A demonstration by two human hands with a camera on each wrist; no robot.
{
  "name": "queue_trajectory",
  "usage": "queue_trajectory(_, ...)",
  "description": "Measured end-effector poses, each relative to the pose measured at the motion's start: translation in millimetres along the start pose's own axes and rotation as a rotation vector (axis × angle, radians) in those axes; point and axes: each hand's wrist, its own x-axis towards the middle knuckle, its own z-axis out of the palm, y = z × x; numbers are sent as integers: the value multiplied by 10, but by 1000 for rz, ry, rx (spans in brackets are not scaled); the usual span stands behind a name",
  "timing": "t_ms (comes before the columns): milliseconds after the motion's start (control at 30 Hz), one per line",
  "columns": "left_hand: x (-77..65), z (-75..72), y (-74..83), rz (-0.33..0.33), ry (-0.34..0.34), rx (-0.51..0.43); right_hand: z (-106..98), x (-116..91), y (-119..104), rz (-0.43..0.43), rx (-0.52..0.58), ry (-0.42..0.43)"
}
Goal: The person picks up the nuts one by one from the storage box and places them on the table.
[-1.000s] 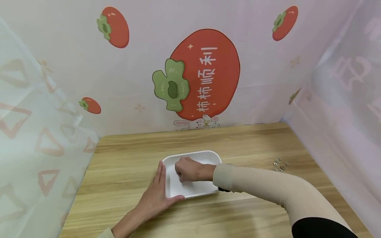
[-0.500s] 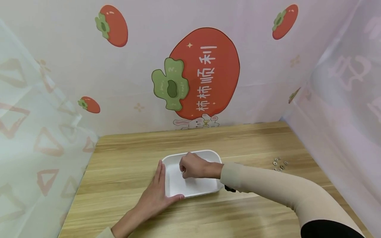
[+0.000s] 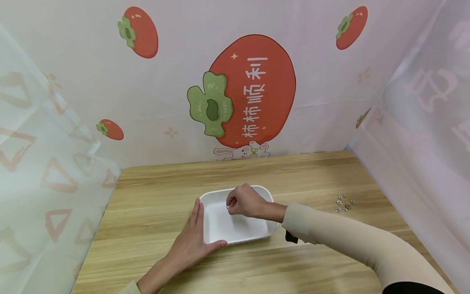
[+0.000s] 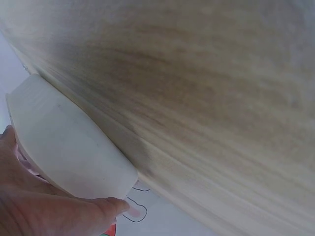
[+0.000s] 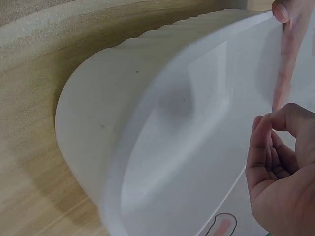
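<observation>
A white rectangular tray [image 3: 213, 228] with rounded corners and a raised rim sits on the wooden table. My left hand [image 3: 191, 234] steadies its near left corner, the fingers straight along the left side and the thumb along the front wall. In the left wrist view the thumb and fingers of that hand [image 4: 44, 206] span the tray's outer wall [image 4: 69, 142]. My right hand [image 3: 246, 200] is over the tray's inside, thumb and forefinger pinching a small shiny metal piece [image 3: 227, 207]. In the right wrist view the right fingertips [image 5: 266, 117] meet, hiding most of it.
Several small metal nuts or rings [image 3: 345, 203] lie loose on the wooden table [image 3: 154, 204] to the right of the tray, behind my right forearm. A printed fabric backdrop [image 3: 161, 102] stands behind the table, with more fabric at both sides.
My right hand has risen a little and moved right and back over the tray, so the shiny piece now shows at its fingertips. The left hand and tray have stayed put.
</observation>
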Motion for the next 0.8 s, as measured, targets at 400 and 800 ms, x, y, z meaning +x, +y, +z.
queue_trajectory(400, -1, 19, -10, -8, 2, -3, -10, -190, 106, 86, 197, 126)
queue_trajectory(800, 6, 11, -1, -3, 2, -6, -45, -326, 182, 207, 431, 198)
